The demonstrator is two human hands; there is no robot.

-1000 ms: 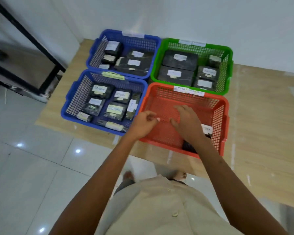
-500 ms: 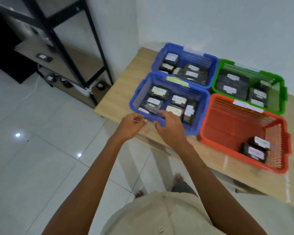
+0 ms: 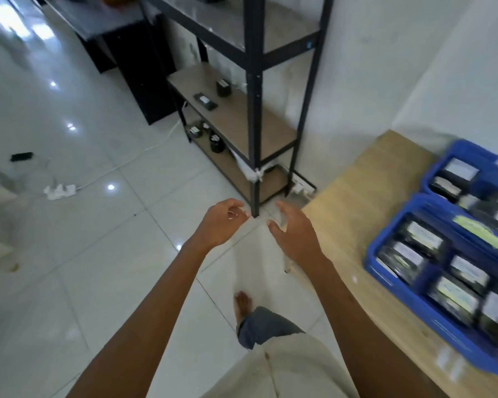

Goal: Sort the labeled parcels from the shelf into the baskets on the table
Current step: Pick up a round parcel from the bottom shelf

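Both hands [image 3: 259, 228] empty — shelf [image 3: 236, 122] ahead

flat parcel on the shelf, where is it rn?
Head view, upper centre: the flat parcel lies on the shelf's middle board, just left of an upright black parcel.

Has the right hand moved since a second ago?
Yes. The right hand has left the red basket, passed the table edge, and now hangs empty over the floor toward the shelf.

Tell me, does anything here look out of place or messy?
Yes. A white power strip lies loose on the floor with its cable trailing toward the shelf, and a small dark object sits on the tiles nearby. Both could trip someone. The parcels in the blue baskets look tidy.
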